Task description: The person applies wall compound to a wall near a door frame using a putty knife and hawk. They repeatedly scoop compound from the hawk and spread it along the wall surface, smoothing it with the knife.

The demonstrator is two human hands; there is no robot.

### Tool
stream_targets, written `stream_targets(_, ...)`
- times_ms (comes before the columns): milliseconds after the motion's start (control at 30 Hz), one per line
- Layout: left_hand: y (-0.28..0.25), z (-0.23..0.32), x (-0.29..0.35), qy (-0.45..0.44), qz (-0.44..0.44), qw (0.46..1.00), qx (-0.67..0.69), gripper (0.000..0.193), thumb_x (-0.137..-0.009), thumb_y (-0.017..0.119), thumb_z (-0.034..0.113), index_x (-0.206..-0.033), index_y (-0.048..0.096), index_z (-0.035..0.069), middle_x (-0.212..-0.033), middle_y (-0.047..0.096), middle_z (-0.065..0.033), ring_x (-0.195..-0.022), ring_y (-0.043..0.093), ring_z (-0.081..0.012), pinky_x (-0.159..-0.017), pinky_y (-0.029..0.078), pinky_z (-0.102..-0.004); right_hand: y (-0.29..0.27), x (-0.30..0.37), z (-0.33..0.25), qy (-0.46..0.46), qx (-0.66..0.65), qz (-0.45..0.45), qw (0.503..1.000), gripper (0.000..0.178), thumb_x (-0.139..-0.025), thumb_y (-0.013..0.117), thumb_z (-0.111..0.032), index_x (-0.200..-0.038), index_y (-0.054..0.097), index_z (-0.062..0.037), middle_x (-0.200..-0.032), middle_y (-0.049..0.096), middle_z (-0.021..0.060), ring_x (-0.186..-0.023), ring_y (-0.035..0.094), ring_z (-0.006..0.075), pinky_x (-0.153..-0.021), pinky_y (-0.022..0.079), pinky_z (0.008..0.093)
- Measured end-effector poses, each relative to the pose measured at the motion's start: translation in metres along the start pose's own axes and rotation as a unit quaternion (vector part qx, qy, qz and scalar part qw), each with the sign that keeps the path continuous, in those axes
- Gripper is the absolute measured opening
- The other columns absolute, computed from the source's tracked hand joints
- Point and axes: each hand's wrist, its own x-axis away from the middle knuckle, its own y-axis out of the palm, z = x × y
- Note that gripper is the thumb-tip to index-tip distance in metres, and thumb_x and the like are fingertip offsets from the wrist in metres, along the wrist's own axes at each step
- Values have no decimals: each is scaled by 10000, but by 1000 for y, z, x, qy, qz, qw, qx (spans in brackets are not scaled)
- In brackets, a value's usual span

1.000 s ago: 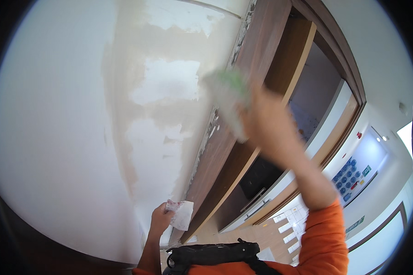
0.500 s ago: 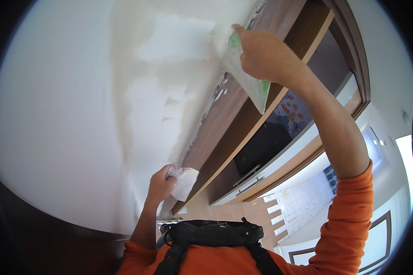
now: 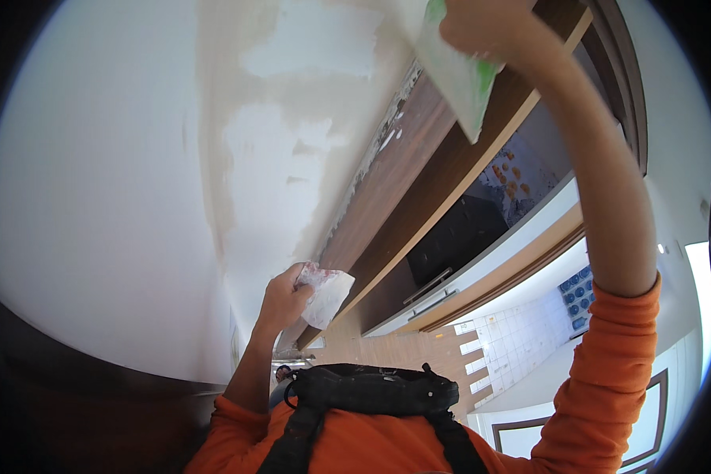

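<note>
At the top edge, my right hand [image 3: 486, 28] is wrapped around a wide, flat putty spreader [image 3: 450, 75]. It is green and smeared with whitish paste, and lies over the edge where the wall meets the brown wooden frame. Lower down, my left hand [image 3: 283, 299] grips a smaller putty scraper [image 3: 328, 299] coated in white, with reddish marks near the fingers. This one is held beside the wall, close to the lower end of the frame. Patches of white putty [image 3: 268, 170] cover the beige strip of wall. The upper fingers of my right hand are cut off by the picture's edge.
A brown wooden frame [image 3: 395, 166] runs diagonally along the wall, with chipped paste on its border. Beyond its pale-edged board [image 3: 438, 220] lies a dark recess holding a black box-like thing [image 3: 462, 237]. A black bag [image 3: 375, 389] hangs at my chest. Several blue round objects [image 3: 578, 299] stand farther right.
My right hand has moved up and to the right with the spreader, partly out of the picture. My left hand and its scraper sit slightly higher and farther right; the whole view has shifted a little.
</note>
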Motion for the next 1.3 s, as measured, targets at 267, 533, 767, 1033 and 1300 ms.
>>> stream_targets(267,5,10,1,-21,-12,999,41,448,-860,641,158,-1287,642,23,-985,730,-209,-851,710,-265,-798,528,-344,35,28,-13,34,-69,65,995,504,-838,616,-95,-1335,624,-9,-972,725,287,-787,740,410,-684,612,468)
stream_targets(533,-5,18,6,-18,6,1000,10,408,-868,650,78,-1267,638,-4,-1020,737,-141,-877,690,-175,-816,530,-317,17,110,-19,-16,-17,208,978,543,-895,694,-145,-1402,521,-58,-946,713,253,-818,714,420,-762,563,485)
stream_targets(767,-4,18,7,6,22,999,-32,362,-833,678,181,-1152,662,12,-864,696,-250,-792,700,-372,-733,524,-410,74,202,-40,-95,-118,152,977,247,-808,711,-45,-1049,710,-99,-1001,726,61,-863,693,249,-733,567,351)
stream_targets(1033,0,18,3,46,-6,989,-137,350,-835,656,179,-1146,674,21,-871,691,-273,-828,675,-456,-738,521,-489,49,137,-31,-253,161,243,922,334,-777,684,-166,-1106,728,-136,-1157,651,2,-1118,598,205,-928,482,372)
stream_targets(1300,-6,18,4,-5,12,973,-232,378,-839,624,166,-1187,664,24,-863,708,-263,-840,692,-441,-805,532,-519,71,149,-86,-184,9,205,961,340,-771,687,0,-1108,686,-47,-1030,671,67,-827,660,224,-592,569,342)
